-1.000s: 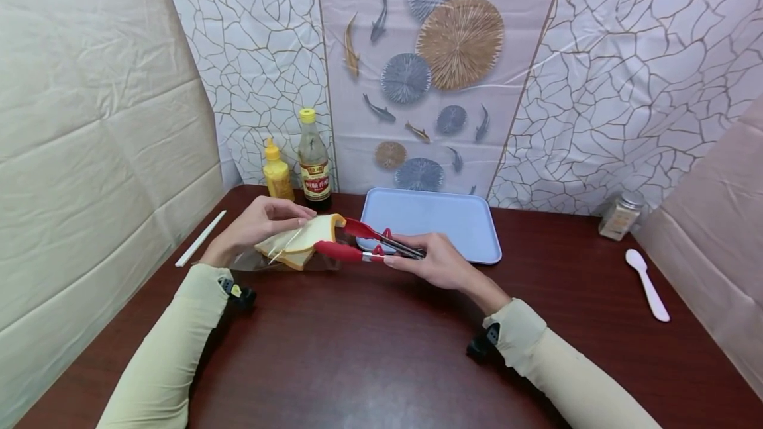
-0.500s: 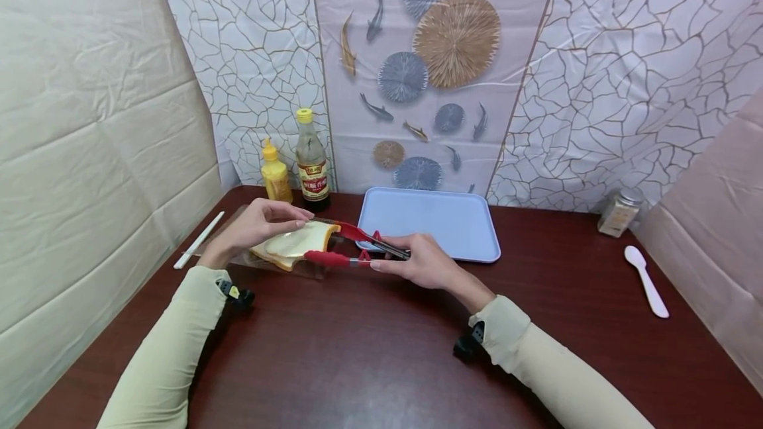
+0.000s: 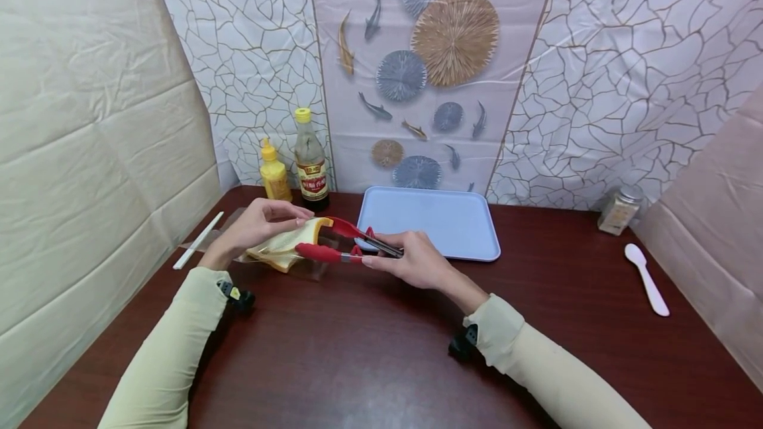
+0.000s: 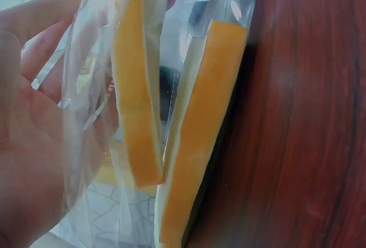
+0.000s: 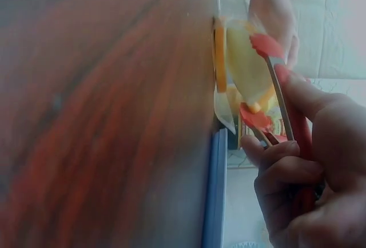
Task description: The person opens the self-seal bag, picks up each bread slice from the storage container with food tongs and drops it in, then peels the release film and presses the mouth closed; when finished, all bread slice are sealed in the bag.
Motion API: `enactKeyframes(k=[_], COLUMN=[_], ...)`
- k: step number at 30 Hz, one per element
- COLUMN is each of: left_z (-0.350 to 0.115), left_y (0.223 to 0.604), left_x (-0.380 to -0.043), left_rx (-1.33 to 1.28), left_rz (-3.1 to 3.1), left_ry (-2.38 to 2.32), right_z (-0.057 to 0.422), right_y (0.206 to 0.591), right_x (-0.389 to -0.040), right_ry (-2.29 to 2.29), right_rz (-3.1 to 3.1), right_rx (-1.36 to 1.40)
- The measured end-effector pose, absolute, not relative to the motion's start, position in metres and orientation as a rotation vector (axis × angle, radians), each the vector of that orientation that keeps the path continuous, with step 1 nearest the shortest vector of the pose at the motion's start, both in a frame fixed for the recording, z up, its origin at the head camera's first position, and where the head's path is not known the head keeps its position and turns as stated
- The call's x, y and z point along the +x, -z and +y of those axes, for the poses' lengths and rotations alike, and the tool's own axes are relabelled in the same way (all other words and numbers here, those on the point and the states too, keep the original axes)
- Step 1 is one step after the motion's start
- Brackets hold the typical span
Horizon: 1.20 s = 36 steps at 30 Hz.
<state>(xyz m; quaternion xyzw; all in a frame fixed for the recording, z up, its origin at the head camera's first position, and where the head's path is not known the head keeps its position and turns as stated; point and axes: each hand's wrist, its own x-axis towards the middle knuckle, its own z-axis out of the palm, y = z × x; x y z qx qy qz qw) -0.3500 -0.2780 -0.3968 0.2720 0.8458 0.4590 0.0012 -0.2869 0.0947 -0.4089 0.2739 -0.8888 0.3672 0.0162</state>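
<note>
My left hand [image 3: 259, 224] pinches the upper edge of a clear plastic bag [image 4: 86, 145] at the left of the table. Two slices of bread with orange crust lie inside it. The upper slice [image 3: 292, 238] is lifted and tilted; its crust stands apart from the lower slice [image 4: 209, 122] at one end in the left wrist view. My right hand [image 3: 417, 260] grips a pair of red-tipped tongs [image 5: 284, 96]. Their red tips lie on either side of the upper slice at the bag's mouth, as the right wrist view shows.
A light blue tray [image 3: 429, 207] lies at the back, just beyond the tongs. Behind the left hand stand a yellow squeeze bottle [image 3: 275, 177] and a glass sauce bottle [image 3: 312, 174]. White chopsticks [image 3: 199, 240] lie far left; a shaker [image 3: 621, 210] and white spoon [image 3: 646, 278] are far right.
My right hand and the tongs have moved left, with the tips farther along the upper slice. That slice has shifted left and flattened, then tilted up again. My left hand has barely moved.
</note>
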Motion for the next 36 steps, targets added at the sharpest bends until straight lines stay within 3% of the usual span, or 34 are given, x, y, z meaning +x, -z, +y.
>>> enactKeyframes(k=[36], left_z=[-0.2687], left_y=[0.4026], left_x=[-0.3474], left_rx=[0.786], left_rz=[2.623], left_ry=[-1.645], right_z=[0.0951], right_y=[0.4052], right_x=[-0.2872], right_ry=[-1.117], right_rz=[-2.774], right_rx=[0.868])
